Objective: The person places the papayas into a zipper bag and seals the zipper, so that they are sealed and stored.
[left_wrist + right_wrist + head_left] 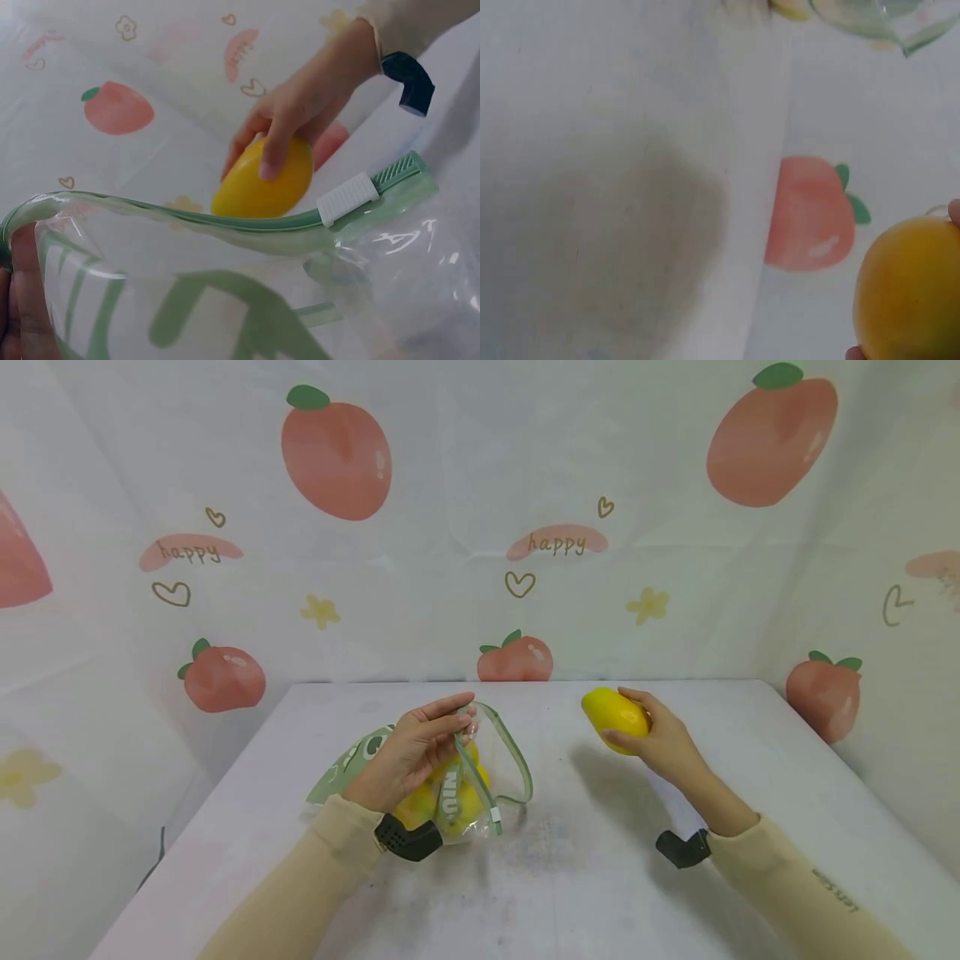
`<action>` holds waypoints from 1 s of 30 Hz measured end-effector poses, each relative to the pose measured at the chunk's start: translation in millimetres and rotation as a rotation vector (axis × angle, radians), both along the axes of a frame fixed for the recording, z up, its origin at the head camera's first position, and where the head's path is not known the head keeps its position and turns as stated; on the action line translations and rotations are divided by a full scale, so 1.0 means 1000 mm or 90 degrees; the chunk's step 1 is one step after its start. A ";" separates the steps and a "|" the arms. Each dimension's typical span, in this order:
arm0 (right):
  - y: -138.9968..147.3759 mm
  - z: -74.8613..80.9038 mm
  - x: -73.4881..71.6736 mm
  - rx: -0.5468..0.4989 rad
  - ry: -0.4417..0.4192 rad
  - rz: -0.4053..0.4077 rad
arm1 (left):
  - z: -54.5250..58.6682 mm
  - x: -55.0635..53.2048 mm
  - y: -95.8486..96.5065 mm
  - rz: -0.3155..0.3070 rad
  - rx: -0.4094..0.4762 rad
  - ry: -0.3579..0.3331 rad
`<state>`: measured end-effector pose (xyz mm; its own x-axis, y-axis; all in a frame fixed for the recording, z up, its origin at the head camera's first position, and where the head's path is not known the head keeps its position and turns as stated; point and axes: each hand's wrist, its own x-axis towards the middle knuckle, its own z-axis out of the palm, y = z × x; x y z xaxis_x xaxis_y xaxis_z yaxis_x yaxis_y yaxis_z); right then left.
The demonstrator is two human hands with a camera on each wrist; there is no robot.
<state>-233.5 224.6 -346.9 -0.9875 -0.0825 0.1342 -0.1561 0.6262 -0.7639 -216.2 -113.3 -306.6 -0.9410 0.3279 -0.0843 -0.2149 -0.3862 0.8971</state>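
A smooth yellow mango (617,720) is held above the table by my right hand (663,739), thumb on one side and fingers on the other. The right wrist view shows the mango (911,292) close up at its lower right. My left hand (408,747) holds a clear slider bag (232,259) by its green-edged mouth, which gapes toward the right. Green print and a white slider (348,199) mark the bag. Several yellow fruits (471,802) lie inside it. In the left wrist view, the mango appears just beyond the bag's rim.
The bag sits on a white-covered table (570,877). Behind its far edge hangs a white backdrop (442,610) printed with peaches. A green printed piece with a cartoon eye (352,764) extends left from behind my left hand. A dark cord (161,852) runs by the left edge.
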 end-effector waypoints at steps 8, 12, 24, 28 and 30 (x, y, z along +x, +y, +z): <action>-0.024 0.005 0.012 -0.034 0.030 0.032 | 0.000 0.000 0.000 -0.004 -0.002 -0.001; -0.035 0.004 0.019 -0.060 0.044 0.053 | -0.001 -0.001 0.000 -0.006 -0.004 -0.003; -0.068 -0.003 0.038 -0.092 0.104 0.132 | -0.003 -0.001 0.001 -0.001 -0.002 -0.006; -0.077 -0.006 0.043 -0.093 0.100 0.160 | -0.002 0.000 0.002 0.003 -0.006 -0.009; -0.081 -0.007 0.044 -0.091 0.088 0.168 | -0.002 0.000 0.002 0.006 -0.007 -0.013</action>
